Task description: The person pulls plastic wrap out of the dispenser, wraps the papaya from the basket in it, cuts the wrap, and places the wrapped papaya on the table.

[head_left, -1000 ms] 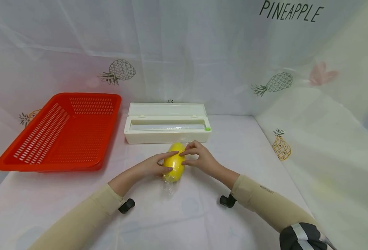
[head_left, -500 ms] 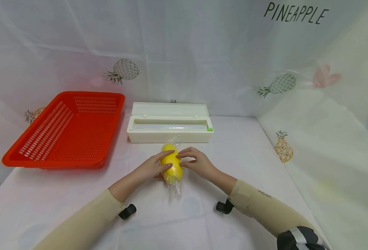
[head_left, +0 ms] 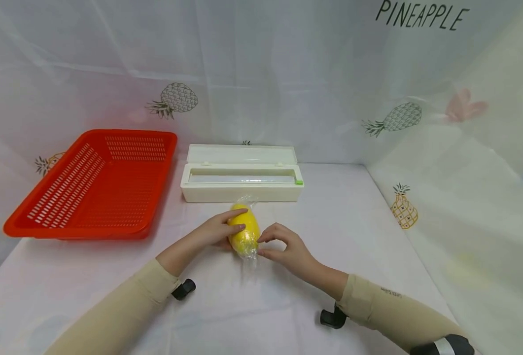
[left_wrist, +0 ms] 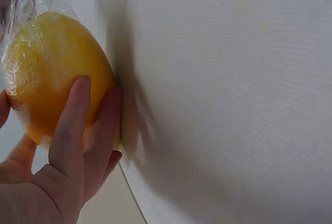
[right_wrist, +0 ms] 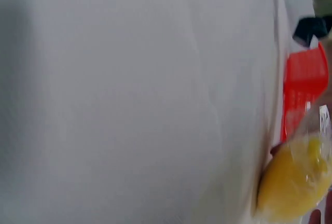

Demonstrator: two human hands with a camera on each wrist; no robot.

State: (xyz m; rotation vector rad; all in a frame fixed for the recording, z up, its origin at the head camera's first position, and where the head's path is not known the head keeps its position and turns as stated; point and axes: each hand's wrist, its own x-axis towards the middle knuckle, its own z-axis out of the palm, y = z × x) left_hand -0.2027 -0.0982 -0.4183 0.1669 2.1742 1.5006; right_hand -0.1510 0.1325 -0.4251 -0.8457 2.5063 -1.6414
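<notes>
A yellow oval fruit point(head_left: 249, 229) lies on the table, wrapped in clear plastic wrap point(left_wrist: 31, 32). From the left, my left hand point(head_left: 214, 230) holds it, with fingers and thumb spread round its side; the left wrist view shows these fingers point(left_wrist: 75, 112) against the skin. At the near end, my right hand point(head_left: 290, 249) has thumb and index finger at the loose plastic wrap, seemingly pinching it. The right wrist view catches the fruit point(right_wrist: 293, 182) at its lower right corner, and that hand's fingertips are mostly out of it.
Just behind the fruit stands a white cling film dispenser point(head_left: 242, 193), lid raised, with a film roll inside and a green slider point(head_left: 298, 182). At the left sits a red plastic basket point(head_left: 110, 197). A white printed cloth point(head_left: 332, 207) covers the table and the walls.
My right hand has slid from the fruit's right side toward its near end, where the wrap tail looks shorter now. The left hand keeps its hold, and the fruit has tilted slightly.
</notes>
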